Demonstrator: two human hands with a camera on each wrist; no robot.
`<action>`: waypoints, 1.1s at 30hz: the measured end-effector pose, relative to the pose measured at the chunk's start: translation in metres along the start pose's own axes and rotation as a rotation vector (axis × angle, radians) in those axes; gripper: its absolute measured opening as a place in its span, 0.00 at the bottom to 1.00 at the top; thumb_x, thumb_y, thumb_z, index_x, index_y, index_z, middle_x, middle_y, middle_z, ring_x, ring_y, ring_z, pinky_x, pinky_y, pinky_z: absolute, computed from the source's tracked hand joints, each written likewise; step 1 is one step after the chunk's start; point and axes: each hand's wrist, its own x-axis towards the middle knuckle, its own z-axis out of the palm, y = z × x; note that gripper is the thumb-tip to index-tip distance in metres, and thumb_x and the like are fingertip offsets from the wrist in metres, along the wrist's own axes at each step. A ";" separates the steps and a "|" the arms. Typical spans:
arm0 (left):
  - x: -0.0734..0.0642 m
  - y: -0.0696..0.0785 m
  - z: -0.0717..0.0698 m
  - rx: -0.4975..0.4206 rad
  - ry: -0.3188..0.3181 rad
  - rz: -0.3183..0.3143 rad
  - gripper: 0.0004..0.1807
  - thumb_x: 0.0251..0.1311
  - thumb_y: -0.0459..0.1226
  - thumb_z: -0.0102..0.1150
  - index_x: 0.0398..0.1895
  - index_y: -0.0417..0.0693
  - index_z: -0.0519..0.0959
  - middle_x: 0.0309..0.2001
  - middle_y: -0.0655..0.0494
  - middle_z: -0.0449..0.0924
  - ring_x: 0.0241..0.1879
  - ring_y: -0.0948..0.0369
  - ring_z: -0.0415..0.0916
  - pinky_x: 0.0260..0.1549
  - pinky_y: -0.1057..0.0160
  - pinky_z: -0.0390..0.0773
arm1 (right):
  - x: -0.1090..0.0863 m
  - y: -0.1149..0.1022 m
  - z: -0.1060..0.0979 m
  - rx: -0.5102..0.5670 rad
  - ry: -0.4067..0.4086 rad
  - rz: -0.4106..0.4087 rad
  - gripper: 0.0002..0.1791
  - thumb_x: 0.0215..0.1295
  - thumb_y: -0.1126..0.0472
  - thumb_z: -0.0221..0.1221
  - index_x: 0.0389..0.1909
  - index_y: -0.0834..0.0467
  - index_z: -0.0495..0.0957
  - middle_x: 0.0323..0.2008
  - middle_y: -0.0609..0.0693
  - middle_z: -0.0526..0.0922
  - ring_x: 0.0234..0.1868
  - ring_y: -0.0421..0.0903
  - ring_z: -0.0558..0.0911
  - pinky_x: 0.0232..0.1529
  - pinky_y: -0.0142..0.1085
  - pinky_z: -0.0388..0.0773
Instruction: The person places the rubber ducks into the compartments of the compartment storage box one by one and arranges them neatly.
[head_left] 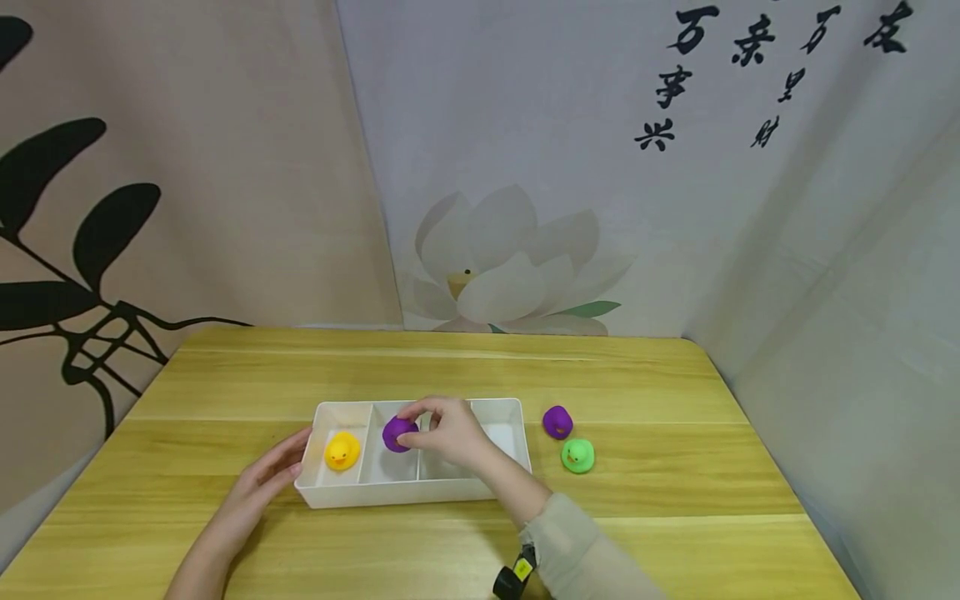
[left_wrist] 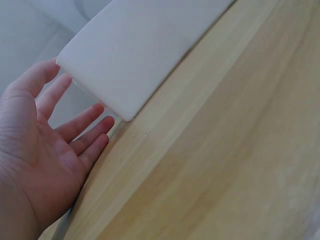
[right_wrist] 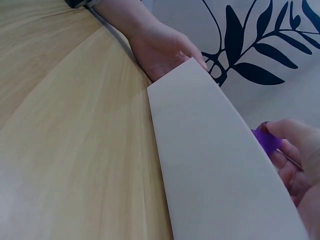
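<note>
A white divided tray (head_left: 397,493) stands on the table, and a yellow toy duck (head_left: 342,451) sits in its leftmost compartment. My right hand (head_left: 450,432) pinches a purple toy duck (head_left: 399,434) between thumb and fingers, over the compartment beside the yellow one. In the right wrist view that purple duck (right_wrist: 268,140) shows just past the tray's rim, partly covered by the thumb. My left hand (head_left: 266,479) is at the tray's left end. With fingers stretched out, the left hand (left_wrist: 55,145) touches the tray's end wall (left_wrist: 95,95) in the left wrist view.
Right of the tray, a second purple toy duck (head_left: 557,422) lies on the wooden table (head_left: 675,533), with a green toy duck (head_left: 577,456) just in front of it. Printed curtains (head_left: 540,125) hang behind the table's far edge. The right forearm crosses over the tray's right part.
</note>
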 end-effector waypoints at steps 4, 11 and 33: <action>0.001 -0.001 0.000 0.002 0.000 0.008 0.25 0.73 0.36 0.44 0.70 0.37 0.60 0.60 0.75 0.67 0.55 0.74 0.67 0.48 0.76 0.68 | 0.003 0.000 0.002 -0.037 -0.008 0.019 0.12 0.50 0.62 0.73 0.37 0.54 0.86 0.30 0.38 0.81 0.22 0.39 0.69 0.23 0.28 0.65; 0.000 -0.001 0.000 0.002 0.000 0.016 0.25 0.73 0.35 0.43 0.70 0.36 0.60 0.60 0.75 0.68 0.55 0.74 0.68 0.48 0.75 0.68 | 0.010 0.002 0.006 -0.104 -0.042 0.033 0.10 0.50 0.61 0.72 0.35 0.53 0.86 0.29 0.37 0.81 0.32 0.40 0.75 0.32 0.30 0.70; 0.001 -0.002 0.000 0.010 -0.004 0.030 0.25 0.73 0.33 0.43 0.70 0.36 0.59 0.66 0.45 0.66 0.57 0.70 0.68 0.49 0.74 0.69 | 0.016 0.007 0.014 -0.439 -0.166 -0.031 0.12 0.51 0.59 0.72 0.39 0.51 0.87 0.30 0.34 0.80 0.38 0.34 0.77 0.43 0.28 0.70</action>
